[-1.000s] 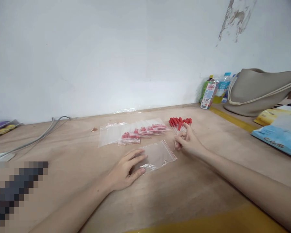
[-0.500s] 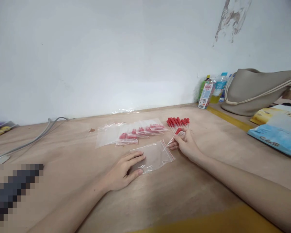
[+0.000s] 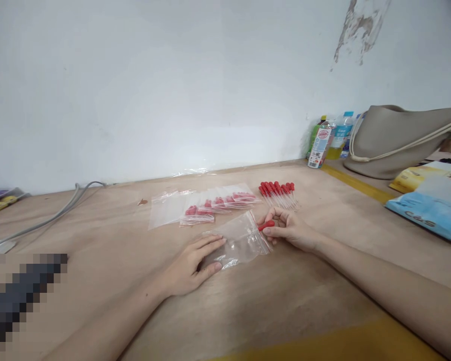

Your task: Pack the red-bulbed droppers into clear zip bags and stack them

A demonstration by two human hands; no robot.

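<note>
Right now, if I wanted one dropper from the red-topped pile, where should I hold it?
I'd pinch the rightmost dropper by its red bulb, coming down from the right. The bulb looks fatter than the rest of it, and the other droppers crowd its left side.

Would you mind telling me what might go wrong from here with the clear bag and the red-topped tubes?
The clear bag might slide or crumple if the left hand on it lifts, since its film looks thin. The red-topped tube in the grip of the right hand could snag on the bag's zip edge. That hand could also knock the loose tubes lying just beyond it.
</note>
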